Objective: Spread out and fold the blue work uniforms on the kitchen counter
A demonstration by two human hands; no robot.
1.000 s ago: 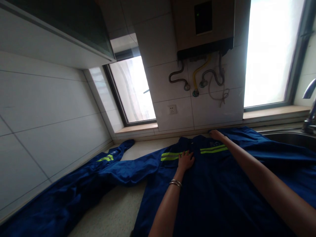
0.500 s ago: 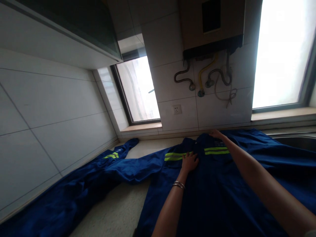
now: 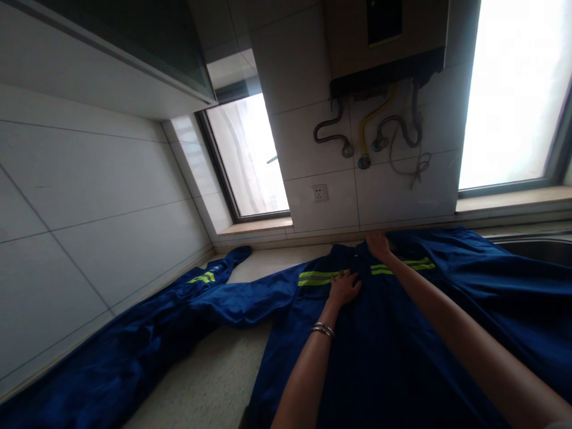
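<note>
Speckled pale countertop (image 3: 210, 381): left hand (image 3: 344, 288) spread flat on dark blue hi-vis work jacket (image 3: 393, 351); right hand (image 3: 379, 245) at collar, grip indiscernible; jacket hem cut off.

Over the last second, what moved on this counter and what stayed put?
The right hand, at the top edge of the blue work jacket, slid left along the collar toward the jacket's middle. The left hand stayed flat on the chest by the yellow-green reflective stripe; neither hand took hold or let go. The jacket and its spread sleeve stayed on the countertop.
</note>
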